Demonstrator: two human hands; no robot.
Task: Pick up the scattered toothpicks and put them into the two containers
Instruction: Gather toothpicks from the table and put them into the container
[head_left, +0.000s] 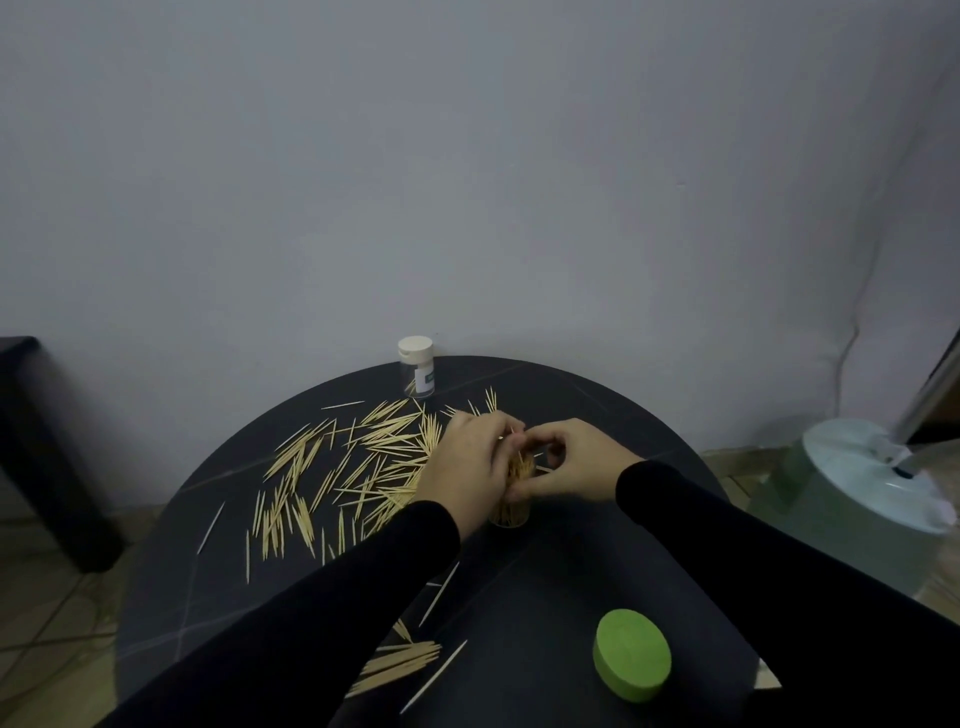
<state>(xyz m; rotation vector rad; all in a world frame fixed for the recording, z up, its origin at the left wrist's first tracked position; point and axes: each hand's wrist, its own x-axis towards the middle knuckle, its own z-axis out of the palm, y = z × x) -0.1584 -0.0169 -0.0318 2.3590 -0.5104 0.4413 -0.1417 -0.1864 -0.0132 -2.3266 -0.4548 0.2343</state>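
Many pale wooden toothpicks lie scattered over the left half of a round black table. A clear open container, packed with upright toothpicks, stands at the table's middle between my hands. My left hand wraps the container's left side with toothpicks pinched at its fingertips. My right hand holds the container's right side and rim. A second clear container with a white cap stands upright at the table's far edge. More toothpicks lie near the front, partly under my left sleeve.
A green round lid lies on the table's front right. A pale blue-green appliance stands on the floor to the right. A dark piece of furniture is at the left. A grey wall is close behind the table.
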